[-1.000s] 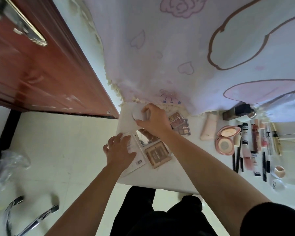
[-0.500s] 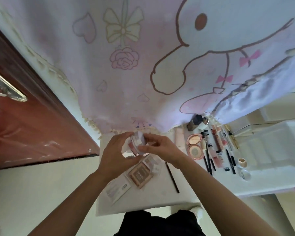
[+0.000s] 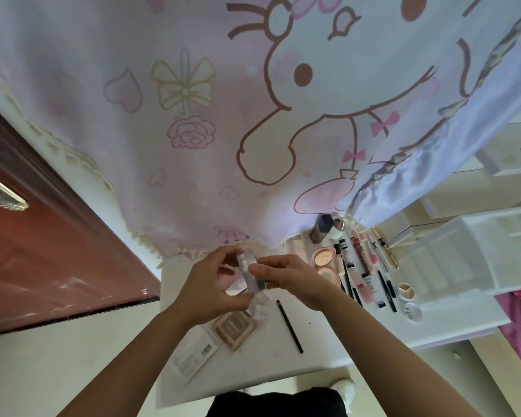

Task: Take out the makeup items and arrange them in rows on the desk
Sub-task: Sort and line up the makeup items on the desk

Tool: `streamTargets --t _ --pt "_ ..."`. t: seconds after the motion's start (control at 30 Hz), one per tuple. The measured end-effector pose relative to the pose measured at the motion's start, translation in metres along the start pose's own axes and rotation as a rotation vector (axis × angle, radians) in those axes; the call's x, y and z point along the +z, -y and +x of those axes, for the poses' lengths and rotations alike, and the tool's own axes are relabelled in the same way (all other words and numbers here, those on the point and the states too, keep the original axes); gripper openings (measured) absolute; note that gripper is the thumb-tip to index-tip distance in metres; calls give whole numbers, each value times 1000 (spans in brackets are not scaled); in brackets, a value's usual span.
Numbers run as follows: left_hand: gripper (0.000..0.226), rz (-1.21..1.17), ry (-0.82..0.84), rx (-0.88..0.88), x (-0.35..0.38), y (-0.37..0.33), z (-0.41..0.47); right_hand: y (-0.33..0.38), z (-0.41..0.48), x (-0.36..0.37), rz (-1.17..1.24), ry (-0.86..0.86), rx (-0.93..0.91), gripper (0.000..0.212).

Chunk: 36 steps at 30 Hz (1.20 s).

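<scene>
While my left hand (image 3: pixel 211 285) and right hand (image 3: pixel 292 279) pinch a clear compact (image 3: pixel 251 270) by its edges, it seems light, rigid, slippery.

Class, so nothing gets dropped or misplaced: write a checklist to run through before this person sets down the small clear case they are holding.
1. Left hand and right hand both grip the clear case: ok.
2. Case lid closed: cannot tell.
3. Bare desk free beside the black pencil: ok.
4. Pencil lined up with the row of tubes: not ok, it lies apart, alone.
5. Brown palette squared with desk edge: not ok, skewed.
</scene>
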<state>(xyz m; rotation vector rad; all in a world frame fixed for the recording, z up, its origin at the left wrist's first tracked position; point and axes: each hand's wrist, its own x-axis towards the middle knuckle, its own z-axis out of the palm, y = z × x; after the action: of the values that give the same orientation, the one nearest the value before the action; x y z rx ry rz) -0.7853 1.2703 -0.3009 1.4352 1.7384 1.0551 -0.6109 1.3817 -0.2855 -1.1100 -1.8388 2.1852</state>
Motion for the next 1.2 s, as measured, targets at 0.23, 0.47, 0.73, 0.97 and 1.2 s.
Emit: streamTargets --t 0.23,0.47,0.73,0.97,1.2 --pt "68 -54 70 -28 1 -3 9 -4 -4 -6 102 -27 -13 50" --pt "65 -122 136 -97 -3 5 8 -15 -3 7 104 -103 -20 73" --pt "47 -667 141 -334 -9 1 -2 8 -13 14 -239 -204 -125 72" --pt "48 -891 217 -353 -11 -16 -2 32 -22 11 -1068 -178 -448 75" --pt "67 -917 184 -430 16 -38 -3 28 -30 9 -1135 -283 -486 69"
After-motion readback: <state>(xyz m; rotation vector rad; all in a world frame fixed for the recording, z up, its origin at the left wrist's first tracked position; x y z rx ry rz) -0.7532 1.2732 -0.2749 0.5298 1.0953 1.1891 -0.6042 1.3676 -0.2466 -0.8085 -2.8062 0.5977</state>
